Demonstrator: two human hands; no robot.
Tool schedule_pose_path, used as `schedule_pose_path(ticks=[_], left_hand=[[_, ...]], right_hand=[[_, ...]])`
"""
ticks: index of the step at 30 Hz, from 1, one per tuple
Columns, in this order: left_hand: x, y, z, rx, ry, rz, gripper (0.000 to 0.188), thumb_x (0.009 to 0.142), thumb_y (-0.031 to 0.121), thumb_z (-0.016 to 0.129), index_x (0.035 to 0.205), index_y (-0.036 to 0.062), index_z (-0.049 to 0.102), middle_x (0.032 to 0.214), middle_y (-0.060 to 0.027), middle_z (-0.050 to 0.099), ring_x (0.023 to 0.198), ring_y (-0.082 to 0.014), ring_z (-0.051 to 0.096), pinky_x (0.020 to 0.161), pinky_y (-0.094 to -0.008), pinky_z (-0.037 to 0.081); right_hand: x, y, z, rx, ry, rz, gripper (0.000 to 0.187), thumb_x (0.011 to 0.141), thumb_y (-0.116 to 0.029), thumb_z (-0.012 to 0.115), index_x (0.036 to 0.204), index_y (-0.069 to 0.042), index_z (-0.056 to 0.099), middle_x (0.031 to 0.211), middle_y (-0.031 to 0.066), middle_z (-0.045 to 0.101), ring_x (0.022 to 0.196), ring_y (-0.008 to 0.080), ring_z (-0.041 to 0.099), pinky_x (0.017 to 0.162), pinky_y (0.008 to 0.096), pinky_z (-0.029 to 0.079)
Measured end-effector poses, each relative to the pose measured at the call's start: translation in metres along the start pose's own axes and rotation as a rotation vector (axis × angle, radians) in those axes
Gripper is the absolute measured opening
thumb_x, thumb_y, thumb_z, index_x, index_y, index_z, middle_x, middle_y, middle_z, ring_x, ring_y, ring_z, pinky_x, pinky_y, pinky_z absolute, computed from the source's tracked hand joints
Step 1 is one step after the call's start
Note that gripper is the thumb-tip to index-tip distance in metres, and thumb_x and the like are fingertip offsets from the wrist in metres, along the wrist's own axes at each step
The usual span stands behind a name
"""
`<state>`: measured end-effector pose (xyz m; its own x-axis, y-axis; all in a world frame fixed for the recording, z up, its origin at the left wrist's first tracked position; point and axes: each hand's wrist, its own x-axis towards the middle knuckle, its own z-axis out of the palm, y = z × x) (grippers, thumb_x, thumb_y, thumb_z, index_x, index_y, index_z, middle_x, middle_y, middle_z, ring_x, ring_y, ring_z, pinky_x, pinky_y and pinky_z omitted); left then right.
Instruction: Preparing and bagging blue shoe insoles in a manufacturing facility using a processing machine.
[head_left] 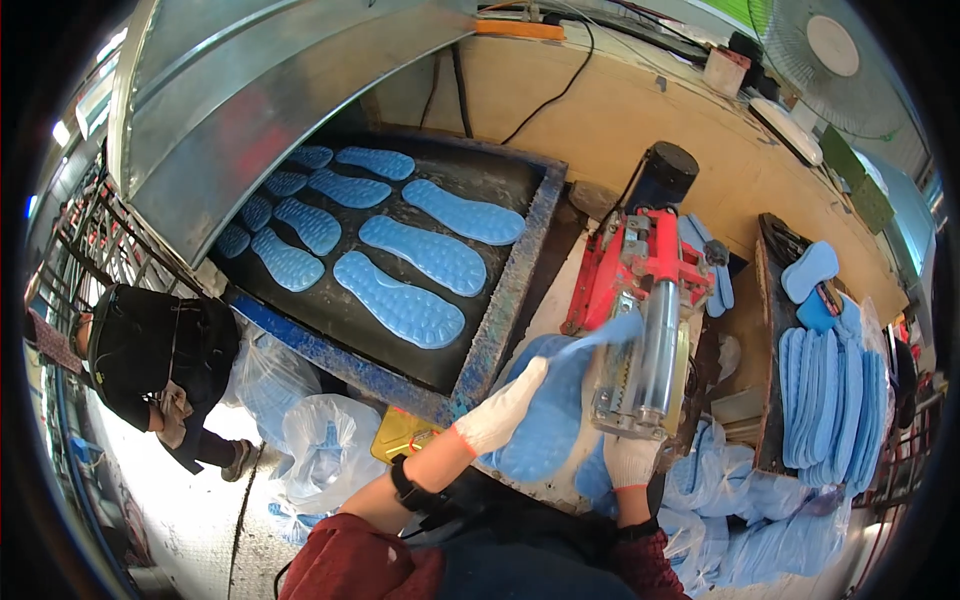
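My left hand [505, 405], in a white work glove, pinches one end of a blue insole [600, 335], whose other end lies against the metal rollers [655, 350] of a red machine [655, 245]. Under and beside that hand, a pile of blue insoles [540, 440] rests on the work surface. My right hand [630, 460], gloved too, is at the near edge of the rollers. Its fingers are hidden beneath the machine, so what they hold does not show.
On the left, a blue-framed black conveyor belt [430, 365] carries rows of bumpy blue insoles under a metal hood [290, 90]. Stacked insoles [825, 400] stand on a right-hand shelf, above filled plastic bags [765, 520]. Another person [160, 360] is at far left; a fan [830, 60] stands upper right.
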<state>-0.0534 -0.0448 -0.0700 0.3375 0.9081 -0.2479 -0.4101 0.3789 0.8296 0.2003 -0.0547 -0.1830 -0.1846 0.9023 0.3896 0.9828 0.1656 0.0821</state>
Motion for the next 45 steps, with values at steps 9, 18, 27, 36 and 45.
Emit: schedule_pose_path(ticks=[9, 18, 27, 36, 45], left_hand=[[0.038, 0.089, -0.029, -0.191, 0.236, 0.33, 0.058, 0.104, 0.049, 0.034, 0.128, 0.0006, 0.054, 0.123, -0.0109, 0.061, 0.112, -0.0203, 0.059, 0.1, -0.0339, 0.047], [0.252, 0.183, -0.168, -0.766, 0.188, 0.334, 0.077, 0.096, 0.063, 0.037, 0.144, 0.0015, 0.037, 0.149, -0.0189, 0.04, 0.137, -0.0362, 0.039, 0.114, -0.0551, 0.028], [0.242, 0.196, -0.158, -0.07, 0.743, 0.182, 0.084, 0.094, 0.058, 0.048, 0.154, 0.0056, 0.02, 0.154, -0.0231, 0.03, 0.137, -0.0403, 0.038, 0.111, -0.0505, 0.034], [0.093, 0.115, -0.067, 1.172, 0.301, 0.683, 0.045, 0.095, 0.032, 0.058, 0.128, 0.0011, 0.052, 0.122, -0.0179, 0.057, 0.117, -0.0333, 0.055, 0.1, -0.0377, 0.045], [0.006, -0.002, -0.027, 1.655, 0.662, 0.724, 0.033, 0.081, 0.016, 0.066, 0.11, 0.0004, 0.061, 0.12, -0.0197, 0.057, 0.115, -0.0413, 0.052, 0.096, -0.0477, 0.044]], right_hand=[[-0.005, 0.003, 0.009, 0.034, -0.22, 0.048, 0.041, 0.091, -0.035, 0.05, 0.122, -0.009, 0.062, 0.119, 0.0154, 0.064, 0.113, 0.0323, 0.058, 0.091, 0.0503, 0.045], [-0.017, 0.007, 0.019, 0.031, -0.134, 0.017, 0.039, 0.092, -0.036, 0.049, 0.115, -0.009, 0.064, 0.11, 0.0132, 0.066, 0.101, 0.0313, 0.062, 0.084, 0.0486, 0.048], [-0.023, 0.013, 0.03, 0.033, -0.086, 0.0, 0.037, 0.093, -0.038, 0.047, 0.109, -0.01, 0.066, 0.101, 0.0111, 0.069, 0.09, 0.0304, 0.065, 0.076, 0.0468, 0.051], [-0.003, 0.004, 0.006, -0.041, 0.096, -0.038, 0.027, 0.088, -0.03, 0.055, 0.098, -0.012, 0.071, 0.087, 0.0072, 0.072, 0.075, 0.0329, 0.068, 0.065, 0.0471, 0.054], [0.002, 0.004, -0.007, 0.219, -0.037, 0.074, 0.031, 0.082, -0.028, 0.062, 0.106, -0.01, 0.071, 0.104, 0.015, 0.069, 0.111, 0.0365, 0.056, 0.099, 0.049, 0.041]])
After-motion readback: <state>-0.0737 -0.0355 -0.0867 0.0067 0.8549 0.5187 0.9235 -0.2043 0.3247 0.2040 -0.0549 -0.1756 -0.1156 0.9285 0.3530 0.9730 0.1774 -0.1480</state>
